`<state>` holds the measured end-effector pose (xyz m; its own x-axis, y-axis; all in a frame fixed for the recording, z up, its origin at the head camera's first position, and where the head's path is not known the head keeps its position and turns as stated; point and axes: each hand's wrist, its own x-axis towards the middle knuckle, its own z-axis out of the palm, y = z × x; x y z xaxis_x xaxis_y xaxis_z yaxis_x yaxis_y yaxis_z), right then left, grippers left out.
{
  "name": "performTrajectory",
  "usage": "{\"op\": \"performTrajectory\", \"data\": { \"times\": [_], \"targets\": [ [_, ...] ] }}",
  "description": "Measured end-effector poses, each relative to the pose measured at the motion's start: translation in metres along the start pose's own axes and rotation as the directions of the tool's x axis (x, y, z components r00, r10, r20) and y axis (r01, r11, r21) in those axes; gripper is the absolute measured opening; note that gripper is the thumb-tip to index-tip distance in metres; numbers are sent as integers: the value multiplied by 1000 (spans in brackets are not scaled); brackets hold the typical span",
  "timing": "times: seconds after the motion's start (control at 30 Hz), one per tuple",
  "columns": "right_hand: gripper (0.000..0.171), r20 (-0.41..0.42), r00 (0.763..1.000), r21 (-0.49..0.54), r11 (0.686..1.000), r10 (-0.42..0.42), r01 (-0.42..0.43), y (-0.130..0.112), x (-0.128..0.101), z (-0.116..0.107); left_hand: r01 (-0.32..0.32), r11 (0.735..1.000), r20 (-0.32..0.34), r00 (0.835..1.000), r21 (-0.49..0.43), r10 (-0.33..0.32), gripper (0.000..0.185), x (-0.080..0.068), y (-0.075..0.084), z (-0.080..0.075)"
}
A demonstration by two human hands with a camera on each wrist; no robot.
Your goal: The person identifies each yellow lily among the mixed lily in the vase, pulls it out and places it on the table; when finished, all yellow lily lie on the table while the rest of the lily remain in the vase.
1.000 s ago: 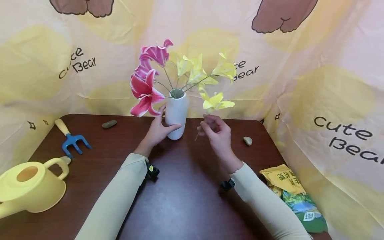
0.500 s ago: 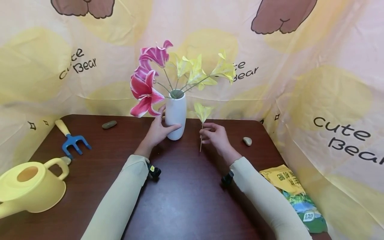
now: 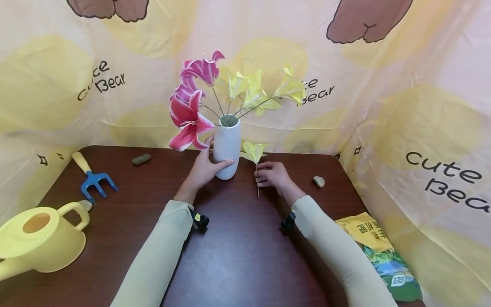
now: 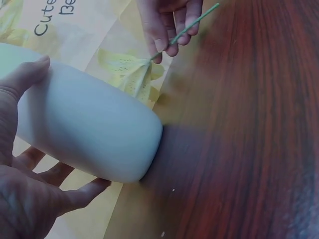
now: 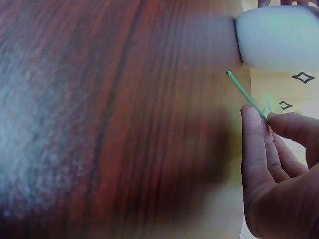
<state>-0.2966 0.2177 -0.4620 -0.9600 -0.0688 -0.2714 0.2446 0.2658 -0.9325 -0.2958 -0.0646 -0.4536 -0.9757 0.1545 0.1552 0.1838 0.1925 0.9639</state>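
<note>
Left hand [image 3: 204,169], near frame centre, grips a smooth white cylindrical vase [image 3: 227,149] on the brown wood-grain counter [image 3: 234,251]; right hand [image 3: 274,176] pinches a green-stemmed, trumpet-shaped yellow flower [image 3: 254,152].

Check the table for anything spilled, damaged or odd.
Nothing looks spilled or damaged. Only one yellow, trumpet-shaped flower is apart, in the right hand beside the white cylindrical vase; the pink and other yellow flowers are in it.

There are at least seven flowers [image 3: 253,152], one vase [image 3: 228,143], three stones [image 3: 319,181], one fork [image 3: 97,179] and one watering can [image 3: 57,243].
</note>
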Motion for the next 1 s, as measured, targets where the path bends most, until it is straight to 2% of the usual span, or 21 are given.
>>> {"op": "performTrajectory", "data": {
  "times": [0.17,0.33,0.43,0.53,0.63,0.8,0.9,1.0],
  "targets": [
    [40,-11,1000,-8,1000,-7,7,3,0,-2,-19,999,11,1000,-31,19,104,1,4,-1],
    [35,-46,998,-49,998,-51,49,-1,-4,-4,4,995,22,1000,-104,-1,97,2,7,-3],
    [32,-95,985,-42,989,-145,142,-15,-7,-2,33,994,16,999,-101,-31,96,2,7,-4],
    [35,-143,954,43,961,-265,273,-42,-12,4,43,995,9,999,-89,-43,97,1,7,-6],
    [34,-193,913,223,890,-360,398,-74,-19,13,37,995,12,999,-94,-36,96,0,6,-6],
    [11,-292,845,465,706,-448,534,-117,-22,31,23,994,20,1000,-103,-21,93,-1,6,-6],
    [15,-340,826,546,620,-450,563,-132,-19,42,17,995,22,1000,-103,-14,93,-1,5,-5],
    [20,-386,820,596,564,-422,571,-140,-15,54,12,994,27,1000,-111,-9,92,-1,3,-2]
  ]
}}
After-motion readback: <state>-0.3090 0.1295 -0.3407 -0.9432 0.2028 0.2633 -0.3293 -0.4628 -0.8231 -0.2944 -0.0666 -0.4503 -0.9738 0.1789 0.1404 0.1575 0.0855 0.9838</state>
